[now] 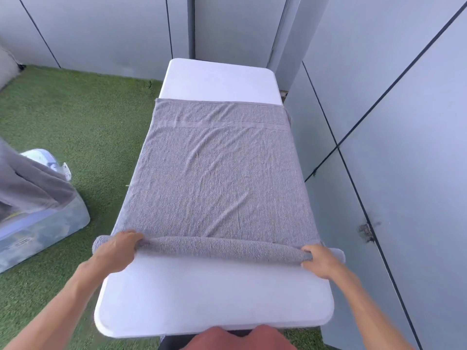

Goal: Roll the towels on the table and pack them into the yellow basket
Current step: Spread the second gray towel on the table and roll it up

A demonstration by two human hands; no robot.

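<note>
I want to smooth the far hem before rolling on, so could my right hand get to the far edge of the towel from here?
Probably yes, with a lean. Nothing lies on the towel between the right hand and the far edge, but that hand grips the roll's end, and letting go leaves only the left hand holding the roll.

grey towel (214,178) flat along the white table (214,299) — near end rolled

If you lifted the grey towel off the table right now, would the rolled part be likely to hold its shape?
Probably not. The grey towel is soft terry that wrinkles and drapes over the white table edges, so it looks floppy. Only a thin roll is formed, held by the left hand and right hand; released, it would likely unroll. It seems light, though bulky.
</note>
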